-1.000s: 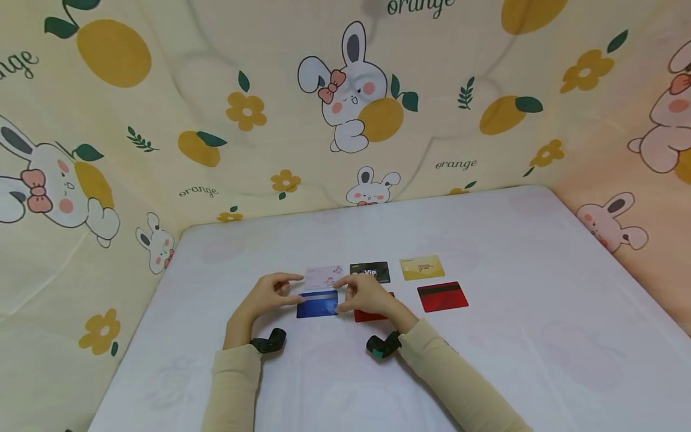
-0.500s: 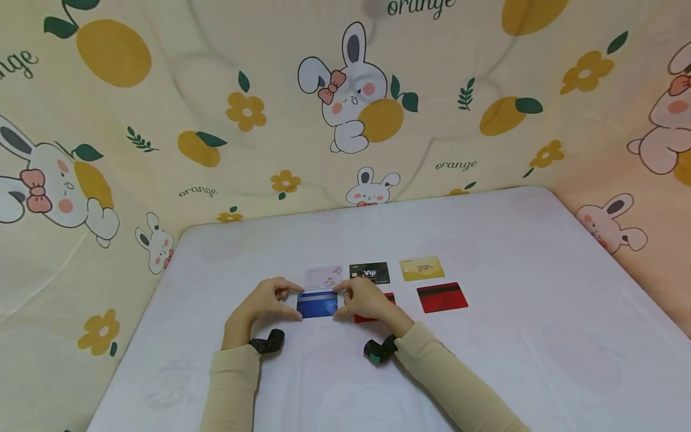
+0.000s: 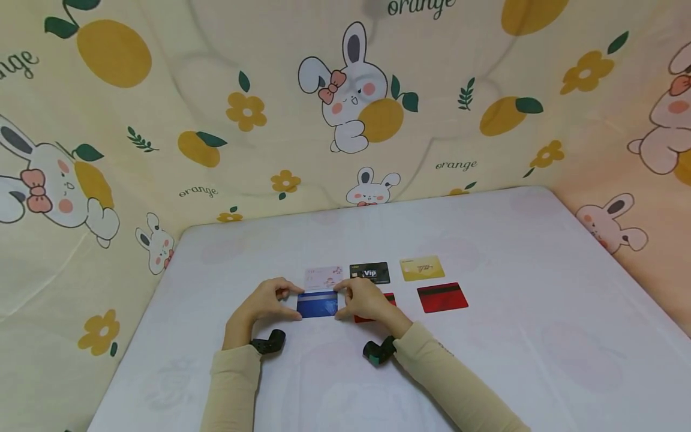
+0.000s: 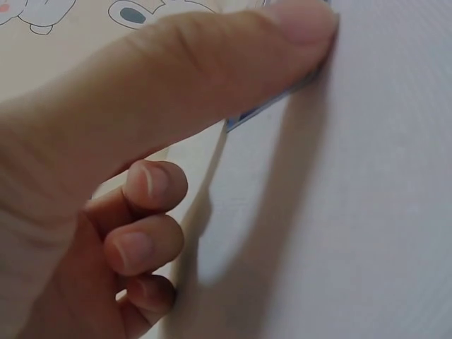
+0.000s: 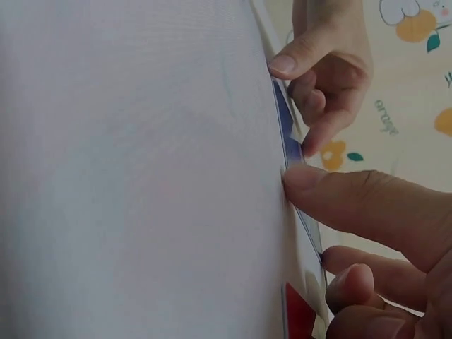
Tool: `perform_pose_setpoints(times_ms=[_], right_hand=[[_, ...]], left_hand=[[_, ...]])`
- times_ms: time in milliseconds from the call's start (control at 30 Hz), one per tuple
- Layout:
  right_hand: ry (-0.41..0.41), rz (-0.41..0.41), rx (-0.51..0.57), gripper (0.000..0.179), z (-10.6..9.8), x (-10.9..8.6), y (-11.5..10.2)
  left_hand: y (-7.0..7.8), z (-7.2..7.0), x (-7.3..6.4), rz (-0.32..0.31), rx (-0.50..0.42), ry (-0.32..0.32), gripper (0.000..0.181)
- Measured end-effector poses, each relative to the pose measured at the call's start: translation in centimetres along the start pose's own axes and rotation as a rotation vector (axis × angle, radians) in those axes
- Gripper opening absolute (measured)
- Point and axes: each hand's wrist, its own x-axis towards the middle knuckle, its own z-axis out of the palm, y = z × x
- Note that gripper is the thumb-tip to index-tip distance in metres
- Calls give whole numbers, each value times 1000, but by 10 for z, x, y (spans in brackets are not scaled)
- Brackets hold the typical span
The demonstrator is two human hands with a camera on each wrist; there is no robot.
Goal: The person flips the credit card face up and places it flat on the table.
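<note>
A blue plastic card with a pale stripe lies flat on the white cloth, between both hands. My left hand holds its left end, forefinger at the far corner and thumb at the near one; the other fingers are curled in. At the right end my right hand grips the card the same way, forefinger far and thumb near. Under that hand a red card is partly hidden. In the left wrist view the thumb covers most of the blue card. Its thin edge shows in the right wrist view.
Just beyond the blue card lies a pale pink flowered card. To its right are a black Vip card and a gold card. Another red card with a dark stripe lies right of my right hand. Patterned cloth hangs behind.
Both thumbs have shifted to the near corners of the blue card. My right hand has moved slightly left and nearer, uncovering more of the black card. The last half second shows almost no movement.
</note>
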Motion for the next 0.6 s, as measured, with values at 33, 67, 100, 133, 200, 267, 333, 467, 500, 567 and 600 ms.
perform_pose_setpoints(times_ms=[33, 67, 100, 133, 200, 267, 333, 467, 500, 567, 600], right_hand=[[4, -1, -2, 52, 0, 0, 0], [7, -1, -4, 51, 0, 0, 0], [10, -1, -5, 51, 0, 0, 0], [12, 1, -6, 50, 1, 0, 0], [9, 8, 1, 49, 1, 1, 0], [3, 17, 14, 49, 1, 1, 0], [-1, 22, 28, 48, 1, 1, -1], [-2, 10, 41, 47, 1, 1, -3], [-3, 5, 42, 46, 0, 1, -3], [-4, -5, 40, 46, 1, 1, -2], [-5, -11, 37, 46, 1, 2, -2]], left_hand=[[0, 0, 0, 2, 1, 0, 51], [1, 0, 0, 4, 2, -2, 50], [1, 0, 0, 7, 6, -3, 50], [2, 0, 0, 9, 11, -5, 50], [2, 1, 0, 9, 15, -9, 51], [2, 1, 1, 9, 13, -13, 51], [1, 1, 1, 2, 11, -16, 52], [1, 0, 0, -9, 0, -28, 54], [2, 0, 0, -13, -5, -34, 55], [2, -2, -1, -15, -12, -47, 56], [3, -2, -1, -13, -18, -53, 57]])
